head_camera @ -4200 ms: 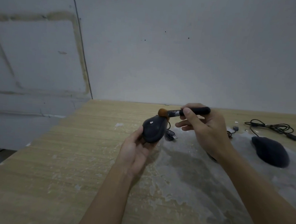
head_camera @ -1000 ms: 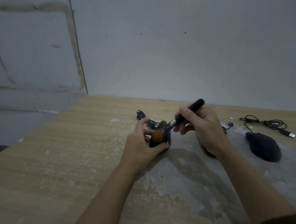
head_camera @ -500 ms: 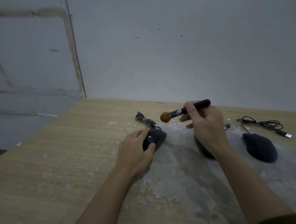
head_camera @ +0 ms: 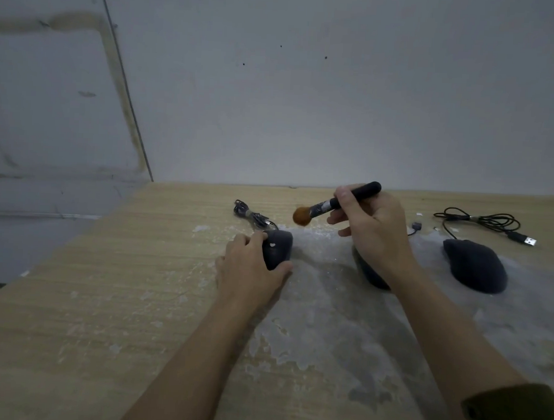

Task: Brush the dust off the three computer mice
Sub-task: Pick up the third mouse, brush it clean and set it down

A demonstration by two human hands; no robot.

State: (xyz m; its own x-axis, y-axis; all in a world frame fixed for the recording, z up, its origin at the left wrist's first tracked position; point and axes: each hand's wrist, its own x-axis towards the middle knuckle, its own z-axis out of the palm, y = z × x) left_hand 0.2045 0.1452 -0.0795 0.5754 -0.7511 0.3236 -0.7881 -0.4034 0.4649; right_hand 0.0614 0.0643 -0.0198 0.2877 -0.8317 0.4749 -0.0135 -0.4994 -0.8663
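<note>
Wooden tabletop [head_camera: 110,297], pale and grain-lined, with a grey, powdery worn patch [head_camera: 344,316] across its right half. Left hand [head_camera: 250,269] lies over the left mouse [head_camera: 278,248], which sits flat on the table at the patch's left edge; fingers curl round its near and left sides and the thumb presses its right flank. Long axis of this mouse runs away from the viewer, with its bundled cable [head_camera: 253,216] at the far end. Right hand [head_camera: 374,231] grips a brush [head_camera: 337,205] by its black handle, fingers and thumb closed round it. Brush axis lies nearly level, sloping slightly down to the left; the orange-brown bristle head [head_camera: 302,216] points left and hangs in the air above and just beyond the left mouse, not touching it. Middle mouse [head_camera: 370,272] rests on the patch, largely hidden behind the right wrist. Right mouse [head_camera: 473,265] rests farther right, well apart, long axis running from far-left to near-right, its loose cable [head_camera: 480,220] and USB plug [head_camera: 528,240] behind it. Grey wall [head_camera: 307,99] behind.
</note>
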